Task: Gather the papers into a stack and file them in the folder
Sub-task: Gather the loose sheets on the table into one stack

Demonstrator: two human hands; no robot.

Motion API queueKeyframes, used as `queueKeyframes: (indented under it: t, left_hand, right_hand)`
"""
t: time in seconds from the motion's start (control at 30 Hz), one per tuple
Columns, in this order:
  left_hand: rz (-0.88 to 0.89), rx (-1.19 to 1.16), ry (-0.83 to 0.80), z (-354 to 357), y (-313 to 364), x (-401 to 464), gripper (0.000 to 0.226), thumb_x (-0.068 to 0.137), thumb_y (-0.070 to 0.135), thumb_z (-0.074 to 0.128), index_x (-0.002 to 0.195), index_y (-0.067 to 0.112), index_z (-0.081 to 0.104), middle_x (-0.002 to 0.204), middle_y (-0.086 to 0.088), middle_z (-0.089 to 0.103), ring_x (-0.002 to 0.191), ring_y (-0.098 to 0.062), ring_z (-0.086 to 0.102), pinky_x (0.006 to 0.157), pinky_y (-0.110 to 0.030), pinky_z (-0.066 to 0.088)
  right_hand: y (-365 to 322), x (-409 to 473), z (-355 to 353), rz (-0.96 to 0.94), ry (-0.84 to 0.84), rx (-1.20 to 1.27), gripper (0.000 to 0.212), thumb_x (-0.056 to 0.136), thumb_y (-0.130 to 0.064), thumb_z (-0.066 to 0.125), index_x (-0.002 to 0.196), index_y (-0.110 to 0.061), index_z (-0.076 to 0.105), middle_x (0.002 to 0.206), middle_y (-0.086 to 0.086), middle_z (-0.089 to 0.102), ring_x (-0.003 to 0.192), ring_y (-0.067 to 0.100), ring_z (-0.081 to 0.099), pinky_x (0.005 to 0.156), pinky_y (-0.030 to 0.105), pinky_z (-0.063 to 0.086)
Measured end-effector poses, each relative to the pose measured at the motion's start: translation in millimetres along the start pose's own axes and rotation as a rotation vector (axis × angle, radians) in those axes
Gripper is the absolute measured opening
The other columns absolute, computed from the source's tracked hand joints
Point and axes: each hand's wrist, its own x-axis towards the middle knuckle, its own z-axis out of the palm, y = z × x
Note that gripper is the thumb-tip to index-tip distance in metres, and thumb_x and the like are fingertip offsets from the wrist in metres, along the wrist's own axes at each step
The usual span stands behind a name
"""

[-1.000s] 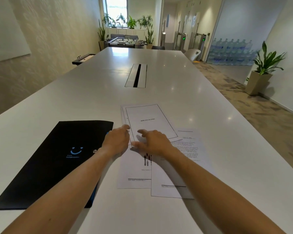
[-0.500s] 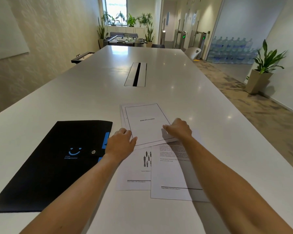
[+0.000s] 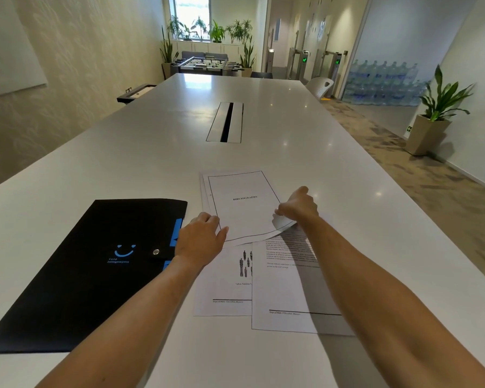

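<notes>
Several printed papers lie overlapping on the white table point(image 3: 347, 191). The top one, a bordered sheet titled BIBLIOGRAPHY point(image 3: 242, 203), rests on other sheets beneath it. My right hand point(image 3: 298, 207) pinches that sheet's near right corner, which curls up off the table. My left hand point(image 3: 199, 238) rests on the sheet's near left edge, thumb on the paper. Nearer to me lie a page with small figures point(image 3: 227, 284) and a text page point(image 3: 280, 292), partly under my right forearm. A black folder point(image 3: 81, 270) with a blue smile logo and a snap button lies shut to the left.
A cable slot point(image 3: 226, 122) is set into the table's middle, farther away. A white chair point(image 3: 319, 86) stands at the far right side. A potted plant point(image 3: 431, 119) and stacked water bottles point(image 3: 384, 82) are off to the right on the floor.
My right hand has moved from the middle of the papers to the bibliography sheet's near right corner and lifted it. My left hand stayed at the sheet's left edge.
</notes>
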Motion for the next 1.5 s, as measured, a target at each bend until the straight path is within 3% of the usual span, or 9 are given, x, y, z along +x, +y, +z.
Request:
queueKeyframes:
  t: [0.23, 0.57, 0.77, 0.93, 1.13, 1.3, 1.37, 1.43, 1.5]
  left_hand:
    - [-0.004, -0.002, 0.002, 1.5, -1.0, 0.7, 0.041, 0.095, 0.049, 0.046, 0.113, 0.017, 0.065, 0.107, -0.003, 0.066, 0.089, -0.016, 0.064, 0.071, -0.028, 0.05]
    - [-0.015, 0.002, 0.013, 4.1, -1.7, 0.2, 0.041, 0.094, 0.05, 0.045, 0.111, 0.018, 0.065, 0.106, -0.002, 0.066, 0.087, -0.016, 0.063, 0.069, -0.027, 0.048]
    - [-0.011, 0.001, 0.018, 4.3, -2.1, 0.7, 0.04, 0.094, 0.049, 0.046, 0.111, 0.017, 0.065, 0.106, -0.002, 0.066, 0.086, -0.015, 0.063, 0.068, -0.026, 0.048]
    - [-0.016, -0.013, 0.011, 3.3, -1.1, 0.4, 0.041, 0.095, 0.048, 0.046, 0.113, 0.017, 0.065, 0.109, -0.002, 0.065, 0.089, -0.016, 0.063, 0.072, -0.03, 0.051]
    - [-0.022, -0.031, 0.003, 0.9, -0.9, -0.6, 0.041, 0.095, 0.048, 0.045, 0.114, 0.017, 0.065, 0.109, -0.001, 0.065, 0.091, -0.015, 0.063, 0.072, -0.028, 0.049]
    - [-0.022, -0.033, 0.014, 2.4, -2.5, -0.9, 0.041, 0.094, 0.048, 0.046, 0.113, 0.017, 0.066, 0.108, -0.001, 0.066, 0.09, -0.015, 0.063, 0.071, -0.027, 0.046]
    - [-0.023, -0.042, 0.018, 2.4, -2.6, -1.2, 0.04, 0.094, 0.048, 0.047, 0.112, 0.017, 0.066, 0.107, -0.001, 0.066, 0.089, -0.015, 0.064, 0.071, -0.027, 0.048]
    - [-0.014, -0.061, 0.023, 2.2, -2.5, -1.5, 0.039, 0.094, 0.047, 0.048, 0.111, 0.017, 0.066, 0.106, -0.001, 0.067, 0.088, -0.015, 0.064, 0.071, -0.027, 0.048]
    - [-0.008, -0.074, 0.033, 1.8, -1.7, -1.6, 0.039, 0.096, 0.047, 0.045, 0.113, 0.017, 0.063, 0.106, -0.001, 0.067, 0.086, -0.014, 0.064, 0.069, -0.024, 0.046]
  right_hand:
    - [0.4, 8.8, -11.7, 0.052, -0.166, 0.257, 0.076, 0.074, -0.029, 0.082, 0.127, 0.002, 0.037, 0.13, 0.022, 0.052, 0.117, 0.037, 0.054, 0.097, 0.046, 0.048]
    - [-6.6, 7.2, -1.6, 0.001, -0.176, 0.277, 0.07, 0.079, -0.036, 0.076, 0.128, 0.0, 0.041, 0.13, 0.019, 0.054, 0.113, 0.034, 0.055, 0.089, 0.04, 0.047]
    - [0.9, 8.4, -2.9, 0.028, -0.31, 0.464, 0.07, 0.082, -0.036, 0.073, 0.134, 0.002, 0.045, 0.137, 0.017, 0.049, 0.131, 0.037, 0.041, 0.095, 0.045, 0.036]
    - [-5.6, 1.7, 2.0, 0.091, -0.502, 0.697, 0.05, 0.083, -0.029, 0.071, 0.12, 0.003, 0.06, 0.096, 0.016, 0.066, 0.079, 0.03, 0.067, 0.079, 0.046, 0.059]
    - [-8.5, 4.2, -0.3, 0.118, -0.534, 0.775, 0.033, 0.084, -0.019, 0.067, 0.112, -0.002, 0.062, 0.094, 0.016, 0.072, 0.073, 0.03, 0.073, 0.06, 0.039, 0.06]
    - [1.8, 12.6, -14.8, 0.085, -0.473, 0.626, 0.03, 0.082, -0.008, 0.067, 0.108, 0.003, 0.058, 0.096, 0.019, 0.062, 0.081, 0.033, 0.068, 0.072, 0.049, 0.06]
    - [3.9, 6.9, -14.6, 0.025, -0.469, 0.5, 0.014, 0.083, 0.005, 0.06, 0.097, 0.005, 0.057, 0.078, 0.016, 0.059, 0.06, 0.024, 0.065, 0.064, 0.041, 0.061]
    - [5.2, -0.6, -16.3, -0.048, -0.47, 0.432, 0.02, 0.083, 0.014, 0.05, 0.1, 0.005, 0.053, 0.066, 0.01, 0.049, 0.043, 0.015, 0.05, 0.045, 0.025, 0.044]
    - [6.7, -5.3, -22.8, -0.113, -0.433, 0.446, 0.03, 0.083, 0.017, 0.045, 0.109, 0.004, 0.051, 0.069, 0.011, 0.048, 0.044, 0.014, 0.044, 0.041, 0.024, 0.033]
